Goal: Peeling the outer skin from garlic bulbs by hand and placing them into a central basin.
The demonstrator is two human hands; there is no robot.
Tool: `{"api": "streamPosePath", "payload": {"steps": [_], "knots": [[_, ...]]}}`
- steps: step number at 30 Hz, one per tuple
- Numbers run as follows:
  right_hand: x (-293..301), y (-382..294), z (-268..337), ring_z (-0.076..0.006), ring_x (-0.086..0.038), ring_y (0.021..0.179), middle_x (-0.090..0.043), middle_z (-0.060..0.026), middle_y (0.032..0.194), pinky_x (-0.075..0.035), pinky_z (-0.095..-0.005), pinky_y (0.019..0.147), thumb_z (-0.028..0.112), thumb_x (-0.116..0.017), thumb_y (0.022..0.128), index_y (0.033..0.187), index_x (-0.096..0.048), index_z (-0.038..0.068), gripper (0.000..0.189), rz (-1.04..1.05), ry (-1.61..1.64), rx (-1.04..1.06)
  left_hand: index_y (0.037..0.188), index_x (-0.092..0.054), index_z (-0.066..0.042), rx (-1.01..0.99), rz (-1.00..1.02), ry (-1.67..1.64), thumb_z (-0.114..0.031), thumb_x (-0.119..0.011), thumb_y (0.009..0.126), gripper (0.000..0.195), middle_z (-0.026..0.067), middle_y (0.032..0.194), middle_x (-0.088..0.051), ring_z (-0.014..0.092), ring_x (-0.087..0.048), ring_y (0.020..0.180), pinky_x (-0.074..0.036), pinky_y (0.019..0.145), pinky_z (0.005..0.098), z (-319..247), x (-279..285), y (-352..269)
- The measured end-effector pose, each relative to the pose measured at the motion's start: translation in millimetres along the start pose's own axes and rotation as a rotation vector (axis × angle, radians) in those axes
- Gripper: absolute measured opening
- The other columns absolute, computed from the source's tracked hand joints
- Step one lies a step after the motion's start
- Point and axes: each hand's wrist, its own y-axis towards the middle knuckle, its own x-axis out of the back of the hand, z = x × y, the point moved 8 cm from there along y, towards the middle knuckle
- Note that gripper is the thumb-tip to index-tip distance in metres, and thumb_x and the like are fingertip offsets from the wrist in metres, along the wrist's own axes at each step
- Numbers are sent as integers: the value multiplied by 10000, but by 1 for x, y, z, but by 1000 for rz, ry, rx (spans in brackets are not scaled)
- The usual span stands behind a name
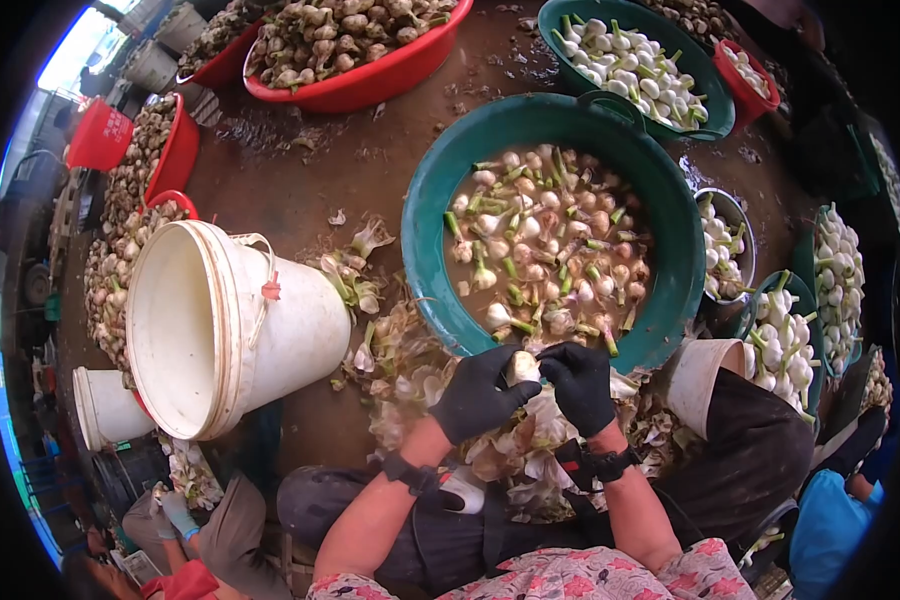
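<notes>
My left hand [486,396], in a black glove, holds a whitish garlic bulb [524,367] between thumb and fingers. At the bulb's right side is my right hand [579,386], also black-gloved, its fingertips pinched together close to it. Whether those fingertips grip a bit of skin cannot be made out. Both hands are over the near rim of a large green tub [427,247], where many garlic bulbs [547,225] with cut green stems sit in brownish water. Below my hands lies a heap of peeled garlic skins [525,442].
To the left, a white bucket [292,330] lies tipped on its side. Red tubs [375,90] hold unpeeled garlic, while another green tub [712,127] holds clean white bulbs. A smaller white bucket [701,382] stands by my right knee. Gloved hands of another person [176,510] are at lower left.
</notes>
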Motion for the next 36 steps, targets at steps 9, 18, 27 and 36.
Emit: {"api": "streamPosePath", "payload": {"steps": [9,18,27,36], "knots": [[-6,-2,-55,-69,-522,592,-609,-17,634,-443,-243,561,39,-594,782,757,-661,-38,105,-17,80,-219,1179,-535,-16,-232,25,190,-128,-692,751,470,180,1067,-604,322,-615,963,-495,798,371,-18,-11,-7],[-5,-6,-32,-80,-587,698,-673,-46,781,-484,-233,659,7,-662,785,876,-683,-41,105,-63,284,-284,1158,-537,-20,-145,-228,53,-150,-720,763,454,171,1026,-626,268,-631,940,-493,801,358,1,2,-5],[-13,-4,-34,-63,-550,659,-646,-20,723,-462,-236,623,40,-626,792,839,-680,-37,105,35,254,-294,962,-630,18,133,-162,-295,-136,-730,755,277,112,778,-669,161,-655,679,-501,611,294,22,4,-7],[-10,6,-27,-88,-542,521,-614,-31,647,-429,-249,462,64,-611,817,826,-667,-41,120,-95,269,-268,1148,-540,43,221,-6,-799,-33,-586,820,340,121,925,-645,163,-646,681,-504,549,261,13,4,-9]]}}
